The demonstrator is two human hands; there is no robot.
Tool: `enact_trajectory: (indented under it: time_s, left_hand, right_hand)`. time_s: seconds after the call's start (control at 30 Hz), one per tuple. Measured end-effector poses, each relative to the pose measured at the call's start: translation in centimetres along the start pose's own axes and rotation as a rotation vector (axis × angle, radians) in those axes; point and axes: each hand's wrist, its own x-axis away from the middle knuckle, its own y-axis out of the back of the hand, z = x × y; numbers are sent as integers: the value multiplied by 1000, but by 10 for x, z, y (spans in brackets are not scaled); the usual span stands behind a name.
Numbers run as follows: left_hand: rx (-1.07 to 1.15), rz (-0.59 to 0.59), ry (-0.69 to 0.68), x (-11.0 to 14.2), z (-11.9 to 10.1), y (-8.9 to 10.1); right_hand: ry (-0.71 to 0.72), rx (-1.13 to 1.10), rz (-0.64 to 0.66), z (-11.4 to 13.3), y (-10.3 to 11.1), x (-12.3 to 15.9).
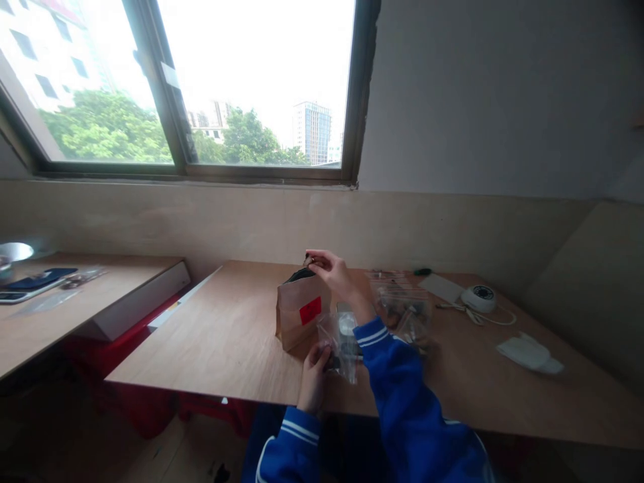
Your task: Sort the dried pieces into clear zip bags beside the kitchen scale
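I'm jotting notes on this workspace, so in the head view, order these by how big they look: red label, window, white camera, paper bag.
1. Window
2. Paper bag
3. White camera
4. Red label

The last two are closest in size, but the camera looks clearly wider.

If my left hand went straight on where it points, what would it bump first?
Past the clear plastic bag it holds, your left hand would probably meet the lower front of the brown paper bag, though the depth is hard to judge.
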Motion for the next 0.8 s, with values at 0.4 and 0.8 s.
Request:
enact_trajectory:
  time_s: [0.4, 0.8]
  left_hand:
    - [7, 8, 9, 0, 1, 1]
    - [-8, -16, 22, 1, -1, 3]
  right_hand:
    - [159, 534, 235, -3, 1, 16]
    - [143, 244, -34, 22, 5, 59]
